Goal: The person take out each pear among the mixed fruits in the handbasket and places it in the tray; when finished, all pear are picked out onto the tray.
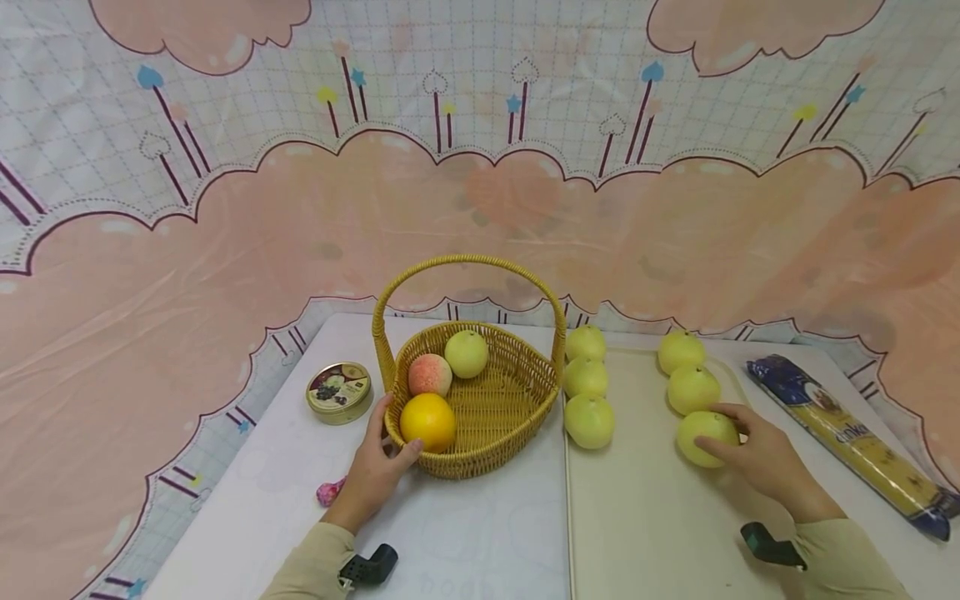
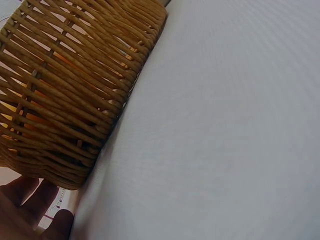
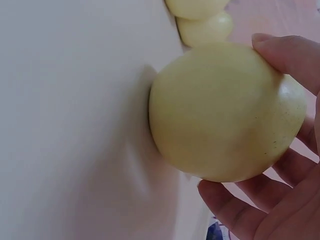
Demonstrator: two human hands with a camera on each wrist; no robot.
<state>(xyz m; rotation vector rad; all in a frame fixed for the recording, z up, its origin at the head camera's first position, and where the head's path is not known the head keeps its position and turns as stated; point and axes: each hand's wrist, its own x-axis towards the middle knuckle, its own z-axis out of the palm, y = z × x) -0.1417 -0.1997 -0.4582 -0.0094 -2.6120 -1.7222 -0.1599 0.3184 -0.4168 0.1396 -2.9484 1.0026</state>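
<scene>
My left hand (image 1: 375, 468) grips the near left rim of a wicker basket (image 1: 495, 458) with a tall arched handle, the thumb over the rim beside an orange (image 1: 427, 422). Behind the orange in the basket lie a peach (image 1: 430, 375) and a pale green fruit (image 1: 466, 353). My right hand (image 1: 772, 458) holds the nearest pale green fruit (image 3: 225, 112) of the right row between thumb and fingers; it stands at the surface of a cream tray (image 1: 637, 525). In the left wrist view, the basket's woven side (image 2: 75, 85) hides most of its contents.
Two more pale green fruits (image 1: 693, 389) sit behind the held one. A row of three pale green fruits (image 1: 588, 421) lines the tray's left side. A long blue-and-gold packet (image 1: 847, 442) lies to the right. At left are a round tin (image 1: 339, 393) and a small pink wrapped item (image 1: 328, 492).
</scene>
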